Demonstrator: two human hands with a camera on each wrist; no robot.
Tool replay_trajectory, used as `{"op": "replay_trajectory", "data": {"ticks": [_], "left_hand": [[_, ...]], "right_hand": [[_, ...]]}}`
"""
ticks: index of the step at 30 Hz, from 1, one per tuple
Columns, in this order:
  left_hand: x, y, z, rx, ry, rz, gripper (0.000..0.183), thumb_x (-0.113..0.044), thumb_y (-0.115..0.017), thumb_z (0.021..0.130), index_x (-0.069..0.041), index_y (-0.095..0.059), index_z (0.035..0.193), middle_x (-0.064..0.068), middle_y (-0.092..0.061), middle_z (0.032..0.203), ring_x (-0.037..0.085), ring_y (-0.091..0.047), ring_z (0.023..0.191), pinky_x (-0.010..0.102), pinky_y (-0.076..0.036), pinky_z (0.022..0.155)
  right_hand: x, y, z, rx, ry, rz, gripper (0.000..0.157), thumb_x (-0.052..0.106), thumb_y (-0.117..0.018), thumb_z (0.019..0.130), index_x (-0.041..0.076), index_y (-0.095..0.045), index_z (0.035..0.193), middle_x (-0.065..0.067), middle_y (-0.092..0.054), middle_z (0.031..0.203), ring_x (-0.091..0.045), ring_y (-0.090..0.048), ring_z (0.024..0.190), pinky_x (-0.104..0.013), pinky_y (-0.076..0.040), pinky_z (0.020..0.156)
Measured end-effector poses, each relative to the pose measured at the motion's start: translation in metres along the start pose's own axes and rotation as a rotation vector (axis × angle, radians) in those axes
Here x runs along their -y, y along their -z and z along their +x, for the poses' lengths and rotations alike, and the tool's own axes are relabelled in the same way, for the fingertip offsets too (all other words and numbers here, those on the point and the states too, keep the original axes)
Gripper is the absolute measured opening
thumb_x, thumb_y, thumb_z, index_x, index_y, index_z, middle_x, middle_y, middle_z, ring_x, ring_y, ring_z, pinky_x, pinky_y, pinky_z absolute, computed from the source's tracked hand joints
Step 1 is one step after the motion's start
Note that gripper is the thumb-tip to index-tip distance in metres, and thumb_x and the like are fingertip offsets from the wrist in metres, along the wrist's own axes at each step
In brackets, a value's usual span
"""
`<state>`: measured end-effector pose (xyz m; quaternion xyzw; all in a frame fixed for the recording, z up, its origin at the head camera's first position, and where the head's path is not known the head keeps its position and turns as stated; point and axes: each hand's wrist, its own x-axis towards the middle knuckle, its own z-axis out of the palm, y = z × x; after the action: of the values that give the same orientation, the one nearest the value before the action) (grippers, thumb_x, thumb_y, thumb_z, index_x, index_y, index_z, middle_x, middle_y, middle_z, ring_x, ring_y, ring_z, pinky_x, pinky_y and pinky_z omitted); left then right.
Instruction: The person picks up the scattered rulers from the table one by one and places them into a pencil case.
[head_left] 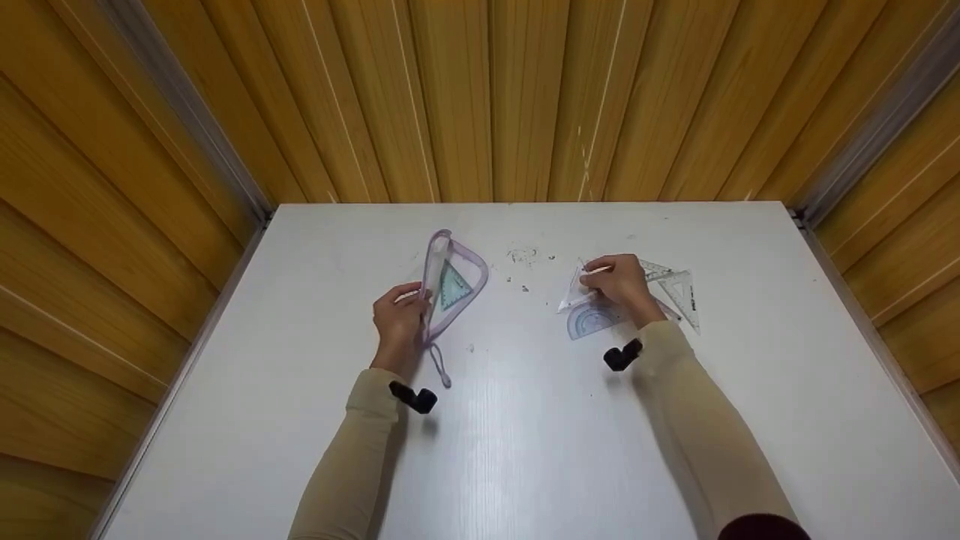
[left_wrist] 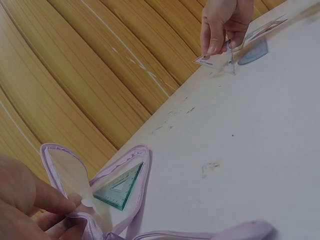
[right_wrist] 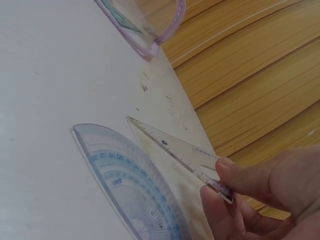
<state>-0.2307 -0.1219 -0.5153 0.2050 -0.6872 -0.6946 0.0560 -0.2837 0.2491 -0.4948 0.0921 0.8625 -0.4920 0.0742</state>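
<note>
On white tbl point(head_left: 487, 450), L hand point(head_left: 397, 319) is pinching pouch point(head_left: 436, 270), green set-sq point(left_wrist: 120, 195) already sitting inside; R hand point(head_left: 616, 283) is pinching clear set-sq point(right_wrist: 180, 150), protractor point(right_wrist: 132, 182) & other pcs point(head_left: 690, 289) lying outside, by R hand.

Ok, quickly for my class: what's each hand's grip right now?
Left hand: holding the purple-edged pouch.
Right hand: pinching a clear triangle ruler.
</note>
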Motion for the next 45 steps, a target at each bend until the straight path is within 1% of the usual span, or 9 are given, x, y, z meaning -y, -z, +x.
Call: {"op": "replay_trajectory", "data": {"ticks": [8,12,18,21,25,27,35,40,45], "left_hand": [[-0.001,0.002,0.000,0.008,-0.017,-0.009,0.026,0.007,-0.068,0.091,0.000,-0.072,0.116,0.017,-0.077,0.106,0.024,-0.072,0.092,0.024,-0.051,0.064],[-0.001,0.003,0.001,0.014,-0.028,-0.020,0.026,0.007,-0.067,0.092,0.001,-0.072,0.116,0.018,-0.076,0.106,0.024,-0.071,0.091,0.023,-0.051,0.063],[0.000,0.004,-0.001,0.002,-0.012,-0.003,0.026,0.006,-0.068,0.090,-0.002,-0.073,0.114,0.016,-0.077,0.105,0.021,-0.070,0.092,0.024,-0.051,0.066],[0.001,0.004,-0.001,0.007,-0.015,-0.001,0.027,0.006,-0.067,0.091,-0.001,-0.073,0.116,0.016,-0.077,0.106,0.022,-0.071,0.092,0.024,-0.051,0.065],[0.001,0.003,0.000,0.010,-0.023,-0.021,0.027,0.007,-0.066,0.091,0.000,-0.073,0.116,0.018,-0.076,0.106,0.025,-0.072,0.092,0.023,-0.049,0.061],[0.001,0.003,-0.001,0.008,-0.027,-0.031,0.027,0.008,-0.066,0.090,0.001,-0.073,0.115,0.020,-0.076,0.106,0.027,-0.072,0.093,0.023,-0.049,0.061],[0.000,0.001,-0.001,0.000,-0.011,-0.014,0.026,0.008,-0.067,0.089,-0.002,-0.074,0.112,0.017,-0.077,0.105,0.021,-0.071,0.091,0.023,-0.049,0.061],[-0.001,0.002,-0.002,0.005,-0.006,-0.008,0.026,0.006,-0.068,0.090,-0.004,-0.074,0.112,0.016,-0.077,0.106,0.022,-0.070,0.091,0.023,-0.049,0.060],[-0.001,0.002,-0.002,0.012,-0.008,-0.008,0.025,0.006,-0.067,0.091,-0.002,-0.073,0.114,0.017,-0.076,0.107,0.023,-0.070,0.093,0.023,-0.049,0.063]], "right_hand": [[0.006,0.001,0.002,0.020,-0.036,0.023,0.032,0.017,-0.077,0.092,0.006,-0.073,0.123,-0.009,-0.070,0.101,-0.019,-0.065,0.084,-0.034,-0.056,0.079],[0.016,0.004,0.004,0.028,-0.068,0.079,0.031,0.016,-0.076,0.095,0.009,-0.072,0.125,-0.011,-0.069,0.103,-0.019,-0.065,0.086,-0.032,-0.058,0.080],[0.030,0.002,0.006,0.029,-0.053,0.140,0.035,0.010,-0.075,0.094,0.005,-0.070,0.128,-0.014,-0.067,0.109,-0.024,-0.068,0.096,-0.030,-0.059,0.077],[0.036,-0.002,0.008,0.025,-0.032,0.151,0.037,0.007,-0.076,0.092,0.003,-0.070,0.128,-0.015,-0.066,0.107,-0.027,-0.070,0.096,-0.033,-0.060,0.076],[0.043,-0.009,0.011,0.030,-0.041,0.159,0.038,0.008,-0.077,0.092,0.004,-0.070,0.129,-0.014,-0.065,0.108,-0.025,-0.070,0.094,-0.032,-0.060,0.076],[0.047,-0.013,0.012,0.043,-0.063,0.160,0.037,0.010,-0.076,0.093,0.006,-0.070,0.130,-0.013,-0.065,0.110,-0.022,-0.069,0.093,-0.030,-0.059,0.076],[0.059,-0.029,0.017,0.110,-0.078,0.198,0.035,0.011,-0.075,0.094,0.007,-0.070,0.129,-0.012,-0.067,0.113,-0.021,-0.067,0.093,-0.029,-0.059,0.077],[0.067,-0.039,0.020,0.129,-0.074,0.221,0.034,0.010,-0.076,0.093,0.006,-0.071,0.127,-0.011,-0.068,0.109,-0.018,-0.066,0.087,-0.029,-0.059,0.075],[0.074,-0.051,0.022,0.150,-0.071,0.244,0.030,0.011,-0.076,0.093,0.007,-0.073,0.123,-0.011,-0.069,0.110,-0.018,-0.066,0.085,-0.028,-0.059,0.075]]}}
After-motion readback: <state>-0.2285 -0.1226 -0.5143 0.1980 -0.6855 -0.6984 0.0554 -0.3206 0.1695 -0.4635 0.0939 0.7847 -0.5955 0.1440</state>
